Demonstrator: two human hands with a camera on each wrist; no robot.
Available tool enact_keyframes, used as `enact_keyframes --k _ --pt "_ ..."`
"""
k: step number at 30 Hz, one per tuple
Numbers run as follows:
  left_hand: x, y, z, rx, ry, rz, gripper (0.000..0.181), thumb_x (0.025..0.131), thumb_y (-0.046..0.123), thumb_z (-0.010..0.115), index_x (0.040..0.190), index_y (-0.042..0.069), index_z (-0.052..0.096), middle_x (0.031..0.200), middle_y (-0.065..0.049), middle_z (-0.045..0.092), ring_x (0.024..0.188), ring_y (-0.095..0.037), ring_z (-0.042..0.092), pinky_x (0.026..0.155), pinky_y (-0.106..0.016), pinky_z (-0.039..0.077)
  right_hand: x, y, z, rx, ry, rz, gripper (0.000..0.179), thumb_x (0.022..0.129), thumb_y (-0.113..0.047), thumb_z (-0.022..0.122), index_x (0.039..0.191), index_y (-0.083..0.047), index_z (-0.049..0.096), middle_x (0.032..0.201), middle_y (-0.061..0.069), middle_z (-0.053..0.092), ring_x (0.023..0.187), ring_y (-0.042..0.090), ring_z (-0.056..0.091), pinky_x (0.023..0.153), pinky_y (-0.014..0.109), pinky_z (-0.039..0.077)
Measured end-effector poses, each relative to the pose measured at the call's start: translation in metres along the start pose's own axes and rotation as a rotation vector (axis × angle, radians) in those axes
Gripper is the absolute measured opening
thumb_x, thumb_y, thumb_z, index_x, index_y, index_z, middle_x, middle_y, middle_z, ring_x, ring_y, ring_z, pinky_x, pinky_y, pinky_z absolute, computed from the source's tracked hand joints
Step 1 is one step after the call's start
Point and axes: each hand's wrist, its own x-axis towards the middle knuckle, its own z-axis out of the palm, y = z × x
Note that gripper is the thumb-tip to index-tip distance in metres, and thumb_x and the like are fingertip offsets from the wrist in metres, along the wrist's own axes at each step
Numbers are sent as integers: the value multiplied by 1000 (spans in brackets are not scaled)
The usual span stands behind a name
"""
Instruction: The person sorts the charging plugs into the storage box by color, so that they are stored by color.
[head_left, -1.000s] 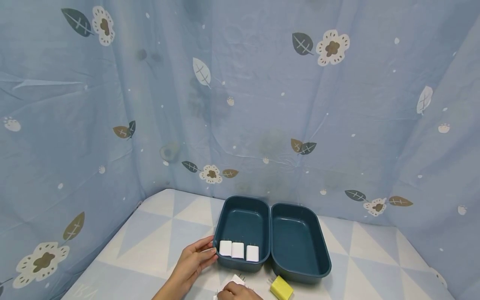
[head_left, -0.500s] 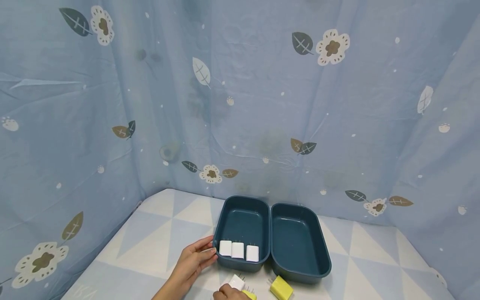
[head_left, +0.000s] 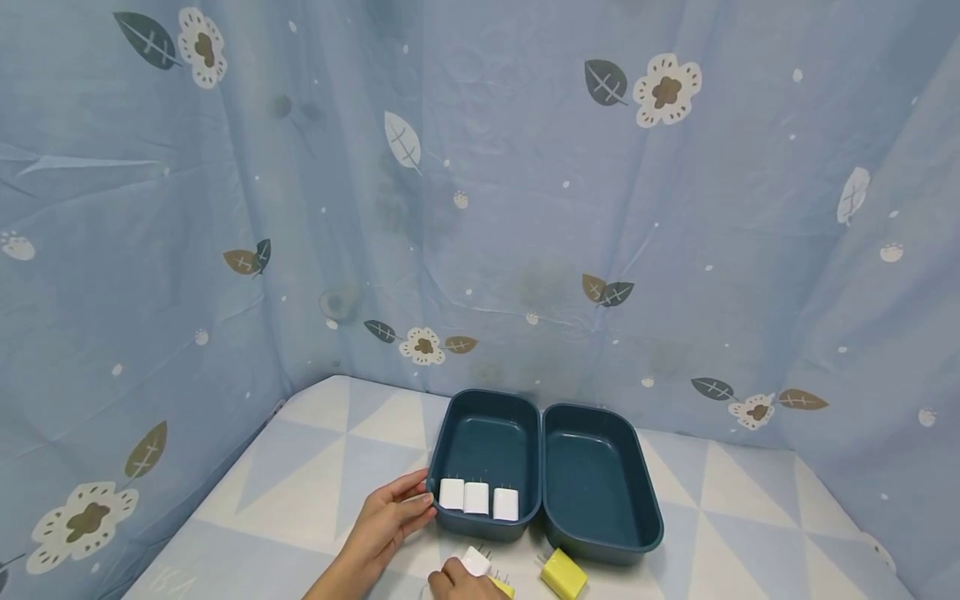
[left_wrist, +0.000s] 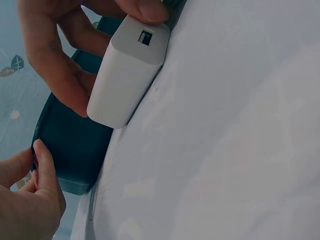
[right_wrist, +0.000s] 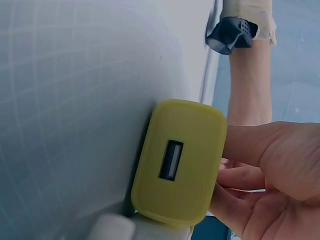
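Note:
In the head view my left hand [head_left: 384, 523] grips the near left rim of a dark teal bin [head_left: 486, 528], fingers and thumb on its wall. Three white USB charger plugs stand inside, one of them a white plug [head_left: 452, 494] at the left. At the bottom edge my right hand [head_left: 467, 581] works low over the table. The left wrist view shows its thumb and fingers pinching a white charger [left_wrist: 127, 75]. A yellow charger [right_wrist: 195, 117] is close beside that hand in the right wrist view. Another white charger [head_left: 476, 560] lies just beyond the fingers.
A second teal bin [head_left: 600, 479], with nothing in it, stands against the right side of the first. Another yellow charger [head_left: 563, 575] lies in front of it, prongs toward the left. A patterned cloth [head_left: 300, 500] covers the table, and a blue curtain [head_left: 510, 208] hangs behind.
My right hand has shifted slightly left, uncovering part of a yellow charger to its right. The left hand and both bins have kept their places.

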Motion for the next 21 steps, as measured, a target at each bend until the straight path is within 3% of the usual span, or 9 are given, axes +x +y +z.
enact_keyframes --k 5,11,19,21 --pt "-1 1 0 6 3 -6 60 84 5 66 136 -7 38 109 -12 48 87 -14 59 84 -29 53 0 2 -1 -58 0 -78 24 87 -33 64 98 -12 64 83 -9 45 65 -7 37 47 5 35" --pt "-2 1 0 11 1 -3 61 83 4 67 136 -8 38 109 -12 47 87 -14 58 84 -29 53 -1 3 -3 -56 2 -143 23 88 -30 64 100 -11 65 84 -9 46 69 -8 38 50 3 34" --pt "-2 2 0 7 9 -14 62 83 4 68 136 -7 39 110 -12 47 88 -15 59 86 -30 52 -5 5 -1 -108 125 -228 22 87 -27 65 104 -13 65 88 -9 48 71 -9 41 50 0 33" --pt "-2 2 0 7 8 -16 62 83 5 68 136 -7 39 110 -12 46 88 -15 59 86 -30 52 -7 5 1 -80 170 -220 22 88 -27 63 104 -13 65 90 -9 48 67 -10 40 49 0 33"
